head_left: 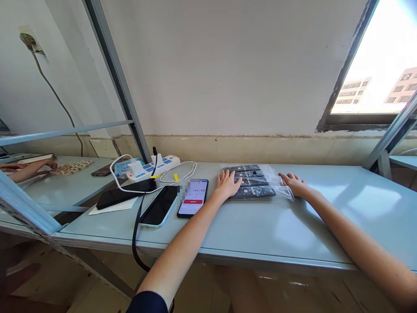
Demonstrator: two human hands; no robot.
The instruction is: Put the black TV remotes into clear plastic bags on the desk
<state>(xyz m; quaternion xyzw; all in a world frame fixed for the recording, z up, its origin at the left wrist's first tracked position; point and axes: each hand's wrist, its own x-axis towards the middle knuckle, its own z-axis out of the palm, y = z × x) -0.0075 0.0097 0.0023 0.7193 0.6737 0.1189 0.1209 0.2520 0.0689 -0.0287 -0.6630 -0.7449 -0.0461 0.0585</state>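
Several black remote controls (pixel 251 181) in clear plastic bags lie side by side on the grey table (pixel 260 226), near the wall. My left hand (pixel 227 184) rests flat on their left ends, fingers spread. At the right end of the row my right hand (pixel 296 184) lies flat too, fingers stretched onto the loose plastic bag (pixel 280 184). Neither hand grips anything.
Left of my left hand lie a lit phone (pixel 193 198), a dark phone (pixel 159 206) and a black tablet (pixel 125 193), with a white power strip (pixel 153 167) and cables behind. Another person's hand (pixel 29 169) touches small tiles (pixel 72 166) at far left. Metal frame posts stand at both sides.
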